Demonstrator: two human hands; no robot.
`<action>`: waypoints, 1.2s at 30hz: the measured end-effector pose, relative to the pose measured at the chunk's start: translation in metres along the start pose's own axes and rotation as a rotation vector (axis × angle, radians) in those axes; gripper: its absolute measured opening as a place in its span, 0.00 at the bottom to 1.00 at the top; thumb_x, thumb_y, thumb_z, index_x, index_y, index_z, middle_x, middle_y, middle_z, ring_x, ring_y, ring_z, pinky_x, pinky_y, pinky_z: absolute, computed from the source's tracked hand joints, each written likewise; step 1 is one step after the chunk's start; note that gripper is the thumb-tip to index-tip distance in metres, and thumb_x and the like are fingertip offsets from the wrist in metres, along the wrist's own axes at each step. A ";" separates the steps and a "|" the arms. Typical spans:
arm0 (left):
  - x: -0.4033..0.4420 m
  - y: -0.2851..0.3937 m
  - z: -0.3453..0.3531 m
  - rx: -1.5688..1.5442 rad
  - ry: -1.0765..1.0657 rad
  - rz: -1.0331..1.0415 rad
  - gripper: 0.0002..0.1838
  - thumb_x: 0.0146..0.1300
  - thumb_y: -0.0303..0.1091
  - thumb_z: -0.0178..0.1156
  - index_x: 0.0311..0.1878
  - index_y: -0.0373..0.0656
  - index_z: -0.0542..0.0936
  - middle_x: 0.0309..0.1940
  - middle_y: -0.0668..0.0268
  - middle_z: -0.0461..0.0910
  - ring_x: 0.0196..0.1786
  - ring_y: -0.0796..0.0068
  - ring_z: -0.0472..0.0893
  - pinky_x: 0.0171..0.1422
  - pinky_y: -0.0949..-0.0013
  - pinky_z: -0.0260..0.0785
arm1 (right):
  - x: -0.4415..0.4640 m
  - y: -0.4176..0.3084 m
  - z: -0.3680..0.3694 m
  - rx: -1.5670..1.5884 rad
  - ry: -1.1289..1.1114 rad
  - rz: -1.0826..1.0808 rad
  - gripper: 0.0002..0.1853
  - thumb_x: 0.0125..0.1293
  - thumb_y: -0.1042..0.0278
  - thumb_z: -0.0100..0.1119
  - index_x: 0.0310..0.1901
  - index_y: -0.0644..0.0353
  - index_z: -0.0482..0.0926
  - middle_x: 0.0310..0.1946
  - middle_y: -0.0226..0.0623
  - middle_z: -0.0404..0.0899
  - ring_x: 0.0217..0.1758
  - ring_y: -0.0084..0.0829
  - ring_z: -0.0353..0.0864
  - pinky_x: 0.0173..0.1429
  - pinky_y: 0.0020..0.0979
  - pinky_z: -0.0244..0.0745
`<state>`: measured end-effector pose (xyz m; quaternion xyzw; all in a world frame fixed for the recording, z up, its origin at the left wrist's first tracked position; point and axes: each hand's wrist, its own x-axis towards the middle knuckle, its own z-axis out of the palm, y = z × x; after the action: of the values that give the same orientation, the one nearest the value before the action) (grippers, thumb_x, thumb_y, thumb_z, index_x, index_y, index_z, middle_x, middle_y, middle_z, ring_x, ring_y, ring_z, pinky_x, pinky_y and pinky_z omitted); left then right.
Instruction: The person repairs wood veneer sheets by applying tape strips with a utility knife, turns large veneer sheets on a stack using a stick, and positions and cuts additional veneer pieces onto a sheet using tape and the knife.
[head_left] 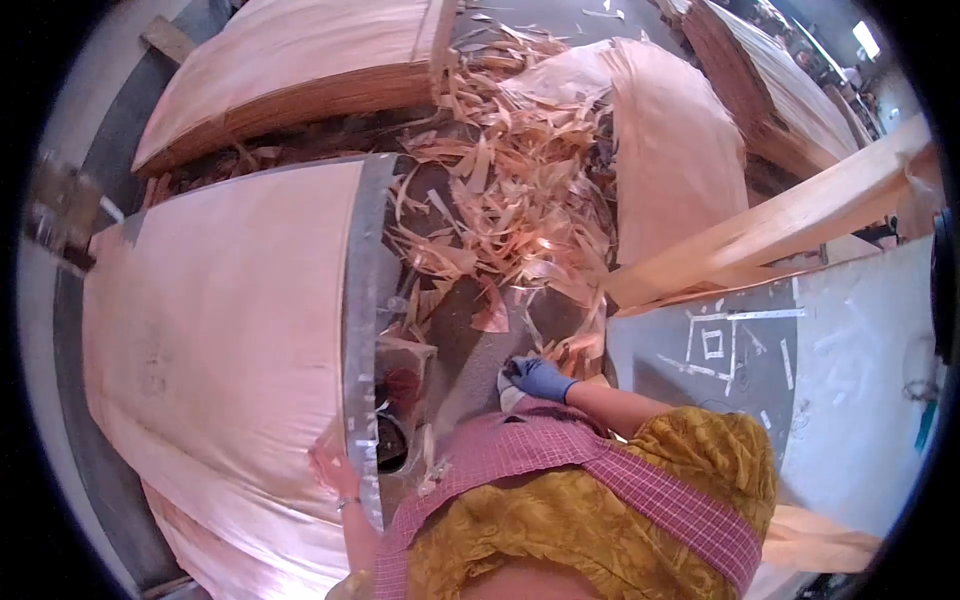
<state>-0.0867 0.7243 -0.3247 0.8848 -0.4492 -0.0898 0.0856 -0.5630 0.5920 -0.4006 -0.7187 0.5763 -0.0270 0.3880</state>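
My bare left hand (pixel 333 470) lies on the right edge of a stack of thin pale wood veneer sheets (pixel 220 310), its fingers stretched over the top sheet. A bracelet or watch band circles that wrist. My right hand (pixel 540 379) wears a blue glove with dark fingertips. It hangs in front of my checked apron (pixel 520 445), just above a light-coloured shoe. Its fingers look bent, and their inner side is hidden, so I cannot tell whether they hold anything.
A heap of torn veneer strips (pixel 530 190) covers the floor ahead. Beyond lie another veneer stack (pixel 300 70) and a draped pile of sheets (pixel 675 150). To the right, a long pale wooden beam (pixel 770 235) slants above a grey board (pixel 660 345) with white tape pieces.
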 end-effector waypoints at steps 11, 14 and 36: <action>0.163 0.081 0.044 -0.001 0.449 -0.438 0.20 0.68 0.37 0.55 0.58 0.34 0.72 0.58 0.49 0.74 0.63 0.48 0.69 0.65 0.51 0.62 | 0.119 0.132 -0.171 -0.040 0.034 0.332 0.20 0.67 0.45 0.50 0.45 0.53 0.78 0.44 0.48 0.83 0.49 0.48 0.82 0.54 0.46 0.75; 0.273 0.230 0.074 -0.040 0.608 -0.040 0.22 0.67 0.33 0.56 0.61 0.34 0.70 0.60 0.51 0.73 0.63 0.48 0.70 0.66 0.53 0.63 | 0.170 0.172 -0.219 -0.130 0.066 0.374 0.19 0.67 0.45 0.50 0.47 0.51 0.79 0.44 0.47 0.83 0.50 0.46 0.82 0.54 0.45 0.75; 0.559 0.932 0.225 -0.133 -0.438 0.366 0.25 0.63 0.34 0.58 0.63 0.40 0.69 0.55 0.52 0.72 0.57 0.54 0.74 0.63 0.53 0.64 | 0.529 0.464 -0.546 0.209 0.173 0.949 0.24 0.64 0.47 0.53 0.47 0.62 0.82 0.47 0.58 0.81 0.52 0.52 0.81 0.59 0.47 0.73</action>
<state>-0.5419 -0.2867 -0.3720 0.7411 -0.6023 -0.2909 0.0591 -1.0261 -0.1612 -0.5090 -0.3292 0.8645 0.0355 0.3781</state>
